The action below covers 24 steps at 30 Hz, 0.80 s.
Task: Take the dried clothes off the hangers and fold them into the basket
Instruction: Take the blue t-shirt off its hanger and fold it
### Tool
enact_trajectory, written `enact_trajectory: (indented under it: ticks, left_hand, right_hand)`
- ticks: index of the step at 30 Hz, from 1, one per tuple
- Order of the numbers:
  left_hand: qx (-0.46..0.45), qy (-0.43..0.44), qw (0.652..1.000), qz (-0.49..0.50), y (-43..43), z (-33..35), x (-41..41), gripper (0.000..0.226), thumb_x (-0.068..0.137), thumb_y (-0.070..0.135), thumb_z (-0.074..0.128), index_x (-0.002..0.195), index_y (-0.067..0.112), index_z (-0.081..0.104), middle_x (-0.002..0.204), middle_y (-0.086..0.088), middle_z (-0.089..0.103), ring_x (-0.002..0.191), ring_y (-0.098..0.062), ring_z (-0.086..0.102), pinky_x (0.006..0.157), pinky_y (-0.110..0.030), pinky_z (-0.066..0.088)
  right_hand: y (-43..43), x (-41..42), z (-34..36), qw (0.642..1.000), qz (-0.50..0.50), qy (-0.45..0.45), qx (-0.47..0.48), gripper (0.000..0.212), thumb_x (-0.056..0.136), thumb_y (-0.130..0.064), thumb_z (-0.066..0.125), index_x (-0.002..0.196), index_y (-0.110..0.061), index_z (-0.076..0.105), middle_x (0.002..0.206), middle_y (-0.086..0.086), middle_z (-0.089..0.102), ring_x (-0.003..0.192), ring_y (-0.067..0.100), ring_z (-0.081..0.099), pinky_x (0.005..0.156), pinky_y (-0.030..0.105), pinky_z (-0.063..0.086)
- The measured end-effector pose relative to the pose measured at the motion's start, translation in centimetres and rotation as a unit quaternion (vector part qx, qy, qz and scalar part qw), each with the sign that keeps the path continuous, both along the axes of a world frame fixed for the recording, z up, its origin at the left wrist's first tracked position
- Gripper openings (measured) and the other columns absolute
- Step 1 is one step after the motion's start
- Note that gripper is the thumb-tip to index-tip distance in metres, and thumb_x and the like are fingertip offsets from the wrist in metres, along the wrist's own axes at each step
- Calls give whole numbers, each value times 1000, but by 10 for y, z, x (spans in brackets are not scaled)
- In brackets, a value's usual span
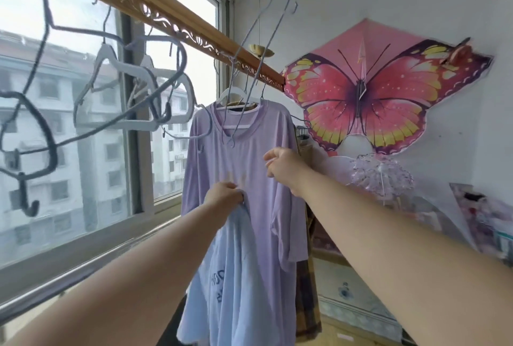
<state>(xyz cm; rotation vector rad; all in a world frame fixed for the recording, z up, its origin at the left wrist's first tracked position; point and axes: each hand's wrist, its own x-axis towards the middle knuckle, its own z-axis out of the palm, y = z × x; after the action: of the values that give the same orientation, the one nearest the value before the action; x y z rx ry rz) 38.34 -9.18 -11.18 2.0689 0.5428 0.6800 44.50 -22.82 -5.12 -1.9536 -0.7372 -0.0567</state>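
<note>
A lilac T-shirt [241,151] hangs on a white hanger [236,96] from the wooden rail [166,17]. My left hand [224,196] grips a bunched light blue garment [230,276] with dark lettering, which drapes down in front of the lilac shirt. My right hand [283,165] is raised at the lilac shirt's right side, fingers loosely curled, holding nothing. A thin wire hanger [261,48] swings tilted above the shirt's neck. A plaid garment [305,304] hangs behind the lilac shirt. No basket is in view.
Several empty hangers [130,101] dangle from the rail at the left, in front of the window [83,123]. A pink butterfly kite [361,96] is fixed to the right wall. A metal railing [83,265] runs below the window sill.
</note>
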Motion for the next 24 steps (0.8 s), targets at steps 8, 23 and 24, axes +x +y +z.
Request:
enact_trajectory:
  ticks: [8, 23, 24]
  left_hand:
    - [-280, 107, 953, -52, -9, -39, -8, 4, 81, 3, 61, 81, 3, 57, 70, -12, 53, 65, -24, 54, 62, -28, 47]
    - [-450, 162, 855, -200, -50, -118, -36, 24, 84, 30, 67, 93, 8, 67, 77, -10, 69, 65, -20, 66, 61, -28, 54]
    - [-453, 154, 854, -202, -50, -125, -34, 22, 86, 29, 66, 95, 9, 67, 81, -10, 70, 68, -20, 66, 62, -27, 55]
  right_hand:
    - [-8, -16, -52, 988, 55, 96, -105, 19, 89, 4, 51, 94, -11, 62, 97, 12, 65, 71, 13, 61, 62, 21, 47]
    - [-40, -23, -143, 973, 31, 217, -77, 20, 90, 2, 53, 85, -14, 64, 91, 13, 68, 71, 19, 63, 66, 28, 53]
    - [-43, -23, -148, 971, 36, 223, -78, 21, 89, 3, 54, 83, -14, 64, 89, 12, 67, 68, 19, 62, 64, 28, 52]
